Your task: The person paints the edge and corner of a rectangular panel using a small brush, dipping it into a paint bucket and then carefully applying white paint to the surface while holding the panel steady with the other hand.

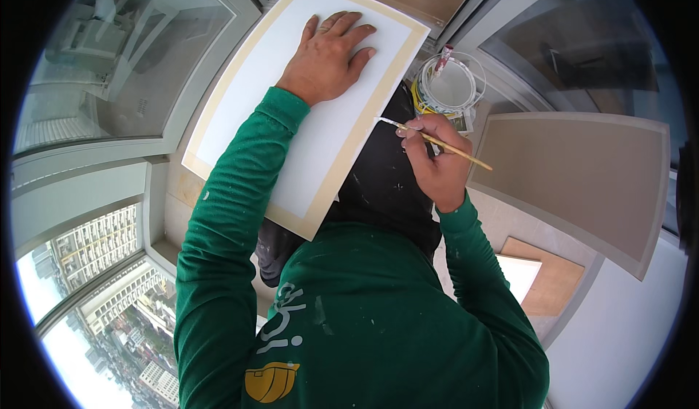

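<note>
A large white panel (306, 143) with a cream border rests at a slant over my lap. My left hand (324, 58) lies flat on its upper part, fingers spread. Between the fingers of my right hand (439, 154) is a thin paintbrush (466, 155) with a yellowish wooden handle. White paint coats its tip, which is at the panel's right border; whether it touches the edge I cannot tell. Just beyond my right hand stands an open round paint bucket (449, 88) with whitish contents and a red-and-white stained handle leaning at its rim.
A grey-brown panel with a pale border (575, 168) leans at the right. Below it, a brown board (557, 281) and a white sheet (518, 272) lie on the floor. Glass in pale frames (211, 67) closes in the left side, with buildings outside at lower left.
</note>
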`<state>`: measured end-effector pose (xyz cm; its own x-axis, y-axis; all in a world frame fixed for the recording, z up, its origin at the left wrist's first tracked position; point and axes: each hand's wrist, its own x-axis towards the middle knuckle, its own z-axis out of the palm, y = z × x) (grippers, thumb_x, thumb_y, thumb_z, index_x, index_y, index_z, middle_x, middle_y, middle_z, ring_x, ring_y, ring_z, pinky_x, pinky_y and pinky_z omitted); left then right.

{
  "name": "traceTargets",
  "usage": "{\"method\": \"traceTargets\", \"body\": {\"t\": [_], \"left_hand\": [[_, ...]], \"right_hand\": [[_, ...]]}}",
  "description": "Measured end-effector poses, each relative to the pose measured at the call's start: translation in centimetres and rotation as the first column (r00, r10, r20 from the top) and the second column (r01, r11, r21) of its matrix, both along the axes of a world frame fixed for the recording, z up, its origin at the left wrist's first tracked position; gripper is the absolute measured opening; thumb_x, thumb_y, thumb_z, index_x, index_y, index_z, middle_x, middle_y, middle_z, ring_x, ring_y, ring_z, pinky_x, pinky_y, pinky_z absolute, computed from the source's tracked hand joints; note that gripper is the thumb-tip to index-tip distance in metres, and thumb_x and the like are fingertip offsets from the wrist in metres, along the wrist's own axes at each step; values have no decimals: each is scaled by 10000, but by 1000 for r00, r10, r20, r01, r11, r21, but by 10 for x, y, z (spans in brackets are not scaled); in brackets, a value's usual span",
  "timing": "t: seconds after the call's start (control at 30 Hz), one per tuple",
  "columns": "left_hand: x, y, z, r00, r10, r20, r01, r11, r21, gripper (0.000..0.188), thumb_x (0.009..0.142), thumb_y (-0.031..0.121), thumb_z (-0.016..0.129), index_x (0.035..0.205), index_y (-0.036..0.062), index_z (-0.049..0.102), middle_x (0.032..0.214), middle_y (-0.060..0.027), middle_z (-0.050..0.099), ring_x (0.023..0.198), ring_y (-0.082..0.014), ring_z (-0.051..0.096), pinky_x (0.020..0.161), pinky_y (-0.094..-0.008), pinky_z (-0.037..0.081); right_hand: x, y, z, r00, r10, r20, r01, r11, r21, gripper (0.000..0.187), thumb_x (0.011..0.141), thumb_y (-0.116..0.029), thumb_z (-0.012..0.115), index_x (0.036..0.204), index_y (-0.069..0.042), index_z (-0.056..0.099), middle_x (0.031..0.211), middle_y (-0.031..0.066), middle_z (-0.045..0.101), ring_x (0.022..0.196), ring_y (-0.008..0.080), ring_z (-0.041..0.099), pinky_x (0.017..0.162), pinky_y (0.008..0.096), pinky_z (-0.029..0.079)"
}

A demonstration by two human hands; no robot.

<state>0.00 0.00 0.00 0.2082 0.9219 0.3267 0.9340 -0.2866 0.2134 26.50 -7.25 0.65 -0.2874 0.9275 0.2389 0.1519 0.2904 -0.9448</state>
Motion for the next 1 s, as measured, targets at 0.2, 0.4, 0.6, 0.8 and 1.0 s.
{"method": "traceTargets", "body": {"t": [0.2,0.4,0.6,0.8,1.0], "left_hand": [[3,5,-1,1000,-6,11,6,1000,25,417,1083,360,621,1447,161,652,1592,-142,556,1524,-358,475,1308,-623,252],[2,2,3,999,-12,-31,12,1000,7,406,1098,364,609,1453,173,659,1591,-140,565,1506,-362,501,1310,-613,244],[-9,6,7,997,-73,-5,73,997,-11,409,1073,349,648,1442,174,673,1570,-143,585,1476,-386,519,1290,-616,269],[1,9,13,994,-110,9,110,994,-29,391,1071,319,640,1417,143,688,1531,-165,615,1441,-399,544,1249,-605,315],[1,10,15,992,-123,12,123,992,-24,391,1068,304,639,1412,126,690,1512,-190,626,1412,-412,565,1232,-584,341]], "right_hand": [[4,10,-3,988,-31,-150,23,998,-52,129,940,46,686,1063,9,699,961,126,769,888,225,785,784,333,614],[24,12,-6,787,-119,-605,-210,871,-444,195,1039,-164,564,1064,3,661,981,157,727,875,239,734,773,362,583],[11,-17,-16,649,-95,-754,-480,718,-504,309,1056,-267,492,999,-15,661,1146,220,728,884,254,706,791,394,592],[-3,-28,-13,723,-70,-687,-457,698,-552,305,1045,-208,481,995,21,675,1578,213,542,924,255,742,799,378,606],[-7,-25,-14,766,71,-639,-477,730,-490,236,1047,-135,463,960,4,633,1583,216,537,851,192,708,792,350,590]]}}
